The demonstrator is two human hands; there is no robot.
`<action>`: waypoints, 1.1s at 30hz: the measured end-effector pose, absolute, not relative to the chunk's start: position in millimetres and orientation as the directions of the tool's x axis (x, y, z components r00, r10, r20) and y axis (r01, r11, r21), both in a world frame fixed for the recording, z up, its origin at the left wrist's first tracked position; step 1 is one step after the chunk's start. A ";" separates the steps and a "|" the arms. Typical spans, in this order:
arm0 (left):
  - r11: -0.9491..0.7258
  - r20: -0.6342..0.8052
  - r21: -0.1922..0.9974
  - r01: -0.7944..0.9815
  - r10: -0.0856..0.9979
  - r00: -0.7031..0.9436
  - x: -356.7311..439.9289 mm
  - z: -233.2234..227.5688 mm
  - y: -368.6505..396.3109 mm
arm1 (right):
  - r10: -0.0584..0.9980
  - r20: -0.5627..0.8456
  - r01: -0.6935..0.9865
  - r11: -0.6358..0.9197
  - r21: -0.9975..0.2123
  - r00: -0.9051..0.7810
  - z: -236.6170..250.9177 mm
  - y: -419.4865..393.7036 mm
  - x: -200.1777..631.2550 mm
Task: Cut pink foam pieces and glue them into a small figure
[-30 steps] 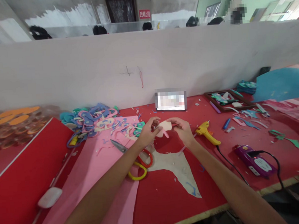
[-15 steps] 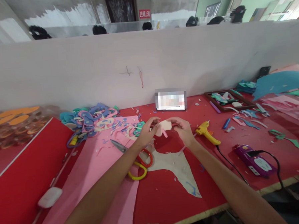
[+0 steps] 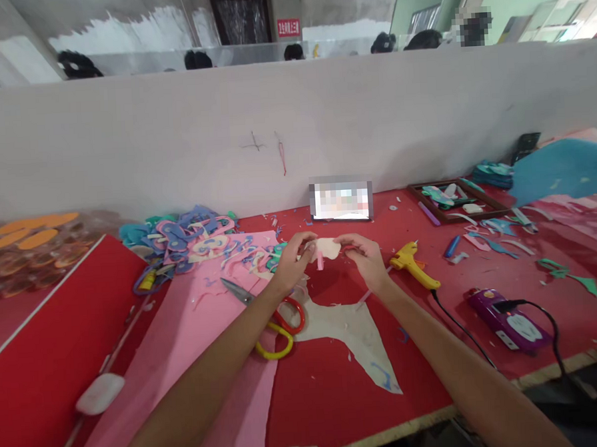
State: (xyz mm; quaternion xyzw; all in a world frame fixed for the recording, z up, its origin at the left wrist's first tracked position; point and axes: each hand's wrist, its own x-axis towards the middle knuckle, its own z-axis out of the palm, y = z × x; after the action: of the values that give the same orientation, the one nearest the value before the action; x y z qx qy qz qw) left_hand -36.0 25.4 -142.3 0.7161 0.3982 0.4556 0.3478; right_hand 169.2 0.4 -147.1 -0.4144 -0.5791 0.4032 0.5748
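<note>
Left hand (image 3: pixel 294 262) and right hand (image 3: pixel 366 256), fingers curled nearly closed, grip the cream cutout (image 3: pixel 328 248); its pink strip (image 3: pixel 320 261) now slants less, suggesting repositioning.

A: "What did you see remotely in back?"
B: "I noted a lit screen (image 3: pixel 342 204) before the white partition (image 3: pixel 174 136); a red sign (image 3: pixel 289 28) showed beyond."
A: "Right side?"
B: "I logged a purple device (image 3: pixel 506 320), black cable (image 3: pixel 546 312) plugged in."
</note>
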 end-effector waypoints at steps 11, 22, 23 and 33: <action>-0.502 0.433 0.826 0.257 0.856 0.281 -35.9 -146.8 30.0 | 0.907 0.421 0.175 0.411 -0.895 0.024 -151.4 2.5 166.6; -0.470 0.425 0.851 0.235 0.879 0.218 -39.4 -148.7 32.8 | 0.868 0.496 0.321 0.478 -0.818 -0.030 -150.6 -0.3 168.2; -0.474 0.430 0.848 0.237 0.877 0.217 -39.6 -149.1 33.2 | 0.861 0.508 0.329 0.489 -0.808 -0.034 -150.5 -0.1 168.5; -0.487 0.448 0.841 0.234 0.871 0.201 -39.7 -149.1 33.9 | 0.793 0.607 0.355 0.581 -0.732 -0.047 -148.1 1.4 171.5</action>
State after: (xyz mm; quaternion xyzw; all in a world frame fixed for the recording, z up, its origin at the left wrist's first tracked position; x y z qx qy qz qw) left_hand -39.7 33.9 -149.1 0.7053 0.3918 0.4959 0.3211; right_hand 171.5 1.4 -148.1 -0.4124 -0.6959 0.1980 0.5536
